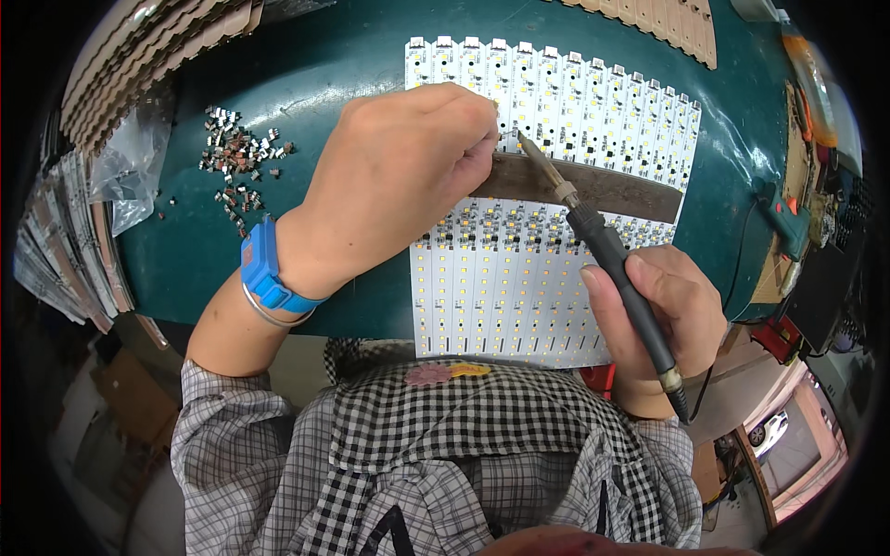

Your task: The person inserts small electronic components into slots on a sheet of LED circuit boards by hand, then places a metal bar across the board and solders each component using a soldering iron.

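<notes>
My right hand (681,301) grips a soldering iron (616,255) with a black handle. Its tip points up and left, at the white LED circuit boards (556,306) near the upper row of small parts. My left hand (399,176) is closed over the left part of these boards, its fingertips close to the iron's tip. What the left fingers pinch, if anything, is hidden or too small to make out. A blue wrist strap (269,269) is on my left wrist. Across the boards lies a flat dark bar (593,188), partly covered by my left hand.
Small white and brown components (236,148) lie in a loose pile on the green mat (348,51). Stacked strip boards (158,56) and a clear plastic bag (139,176) are at the left. More brown boards (667,23) lie far back. A green glue gun (783,218) sits at the right.
</notes>
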A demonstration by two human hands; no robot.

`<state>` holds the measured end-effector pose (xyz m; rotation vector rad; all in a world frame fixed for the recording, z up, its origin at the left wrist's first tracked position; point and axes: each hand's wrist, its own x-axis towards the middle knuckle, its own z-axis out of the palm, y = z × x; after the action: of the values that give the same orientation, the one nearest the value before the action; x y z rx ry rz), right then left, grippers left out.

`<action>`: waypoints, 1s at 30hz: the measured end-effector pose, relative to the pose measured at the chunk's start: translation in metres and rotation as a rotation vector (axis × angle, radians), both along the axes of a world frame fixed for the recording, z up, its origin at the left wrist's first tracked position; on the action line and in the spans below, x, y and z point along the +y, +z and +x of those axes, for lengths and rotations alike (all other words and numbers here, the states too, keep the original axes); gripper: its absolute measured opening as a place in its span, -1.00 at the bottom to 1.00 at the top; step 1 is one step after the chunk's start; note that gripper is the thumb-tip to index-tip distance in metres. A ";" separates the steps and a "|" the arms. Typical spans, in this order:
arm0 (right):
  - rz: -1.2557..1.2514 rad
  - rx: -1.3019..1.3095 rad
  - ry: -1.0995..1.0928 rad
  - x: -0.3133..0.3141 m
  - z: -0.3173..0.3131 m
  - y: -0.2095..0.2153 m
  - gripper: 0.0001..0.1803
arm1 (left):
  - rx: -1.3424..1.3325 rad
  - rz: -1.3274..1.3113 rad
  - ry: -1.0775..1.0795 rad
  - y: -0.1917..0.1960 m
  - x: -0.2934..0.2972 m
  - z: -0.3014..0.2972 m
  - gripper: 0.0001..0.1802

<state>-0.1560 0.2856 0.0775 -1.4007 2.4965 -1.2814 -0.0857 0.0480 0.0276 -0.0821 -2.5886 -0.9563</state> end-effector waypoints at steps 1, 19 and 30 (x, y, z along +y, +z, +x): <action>0.015 0.000 0.003 -0.001 0.000 0.000 -0.60 | 0.000 0.002 0.000 0.002 0.000 -0.001 -0.86; -0.023 -0.014 -0.019 -0.006 -0.006 -0.004 -0.65 | -0.099 -0.054 -0.005 0.012 0.001 -0.011 -0.90; -0.001 -0.019 -0.008 -0.007 -0.008 -0.001 -0.64 | -0.104 -0.081 -0.029 0.013 0.000 -0.016 -0.89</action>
<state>-0.1640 0.2788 0.0768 -1.3730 2.4922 -1.2908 -0.1022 0.0481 0.0407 -0.0940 -2.7283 -0.8881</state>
